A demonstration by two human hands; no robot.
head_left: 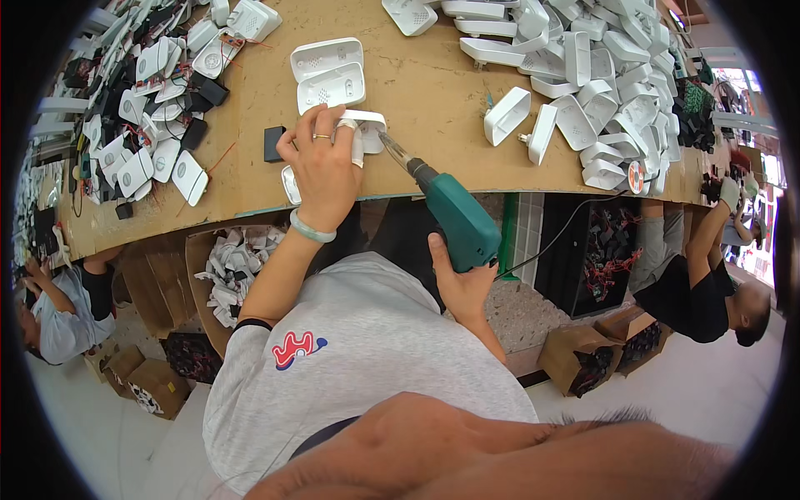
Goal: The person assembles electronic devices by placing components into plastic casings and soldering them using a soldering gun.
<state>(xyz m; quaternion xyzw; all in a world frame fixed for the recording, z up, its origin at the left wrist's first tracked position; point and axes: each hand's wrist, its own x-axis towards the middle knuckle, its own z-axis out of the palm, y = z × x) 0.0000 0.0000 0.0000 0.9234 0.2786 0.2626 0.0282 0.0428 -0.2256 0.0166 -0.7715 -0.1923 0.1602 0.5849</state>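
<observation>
My left hand (327, 158), with a ring and a white wrap on one finger, is closed on a white plastic housing (371, 122) over the table. My right hand (463, 292) grips a green corded pistol-shaped power tool (462, 221) by its rear end. Its long tapered metal tip reaches the right side of the housing by my left fingers. Just beyond that hand lie two white perforated shells (332, 86). A small black box (273, 144) sits to its left, and another white piece (290, 185) shows partly beside my wrist.
White housings (575, 108) pile up at the right, near a small orange-labelled spool (636, 177). White covers with wires and black boxes (154, 117) heap at the left. The tool's cable (567, 229) crosses the table edge. People sit at both sides; cardboard boxes (582, 354) stand below.
</observation>
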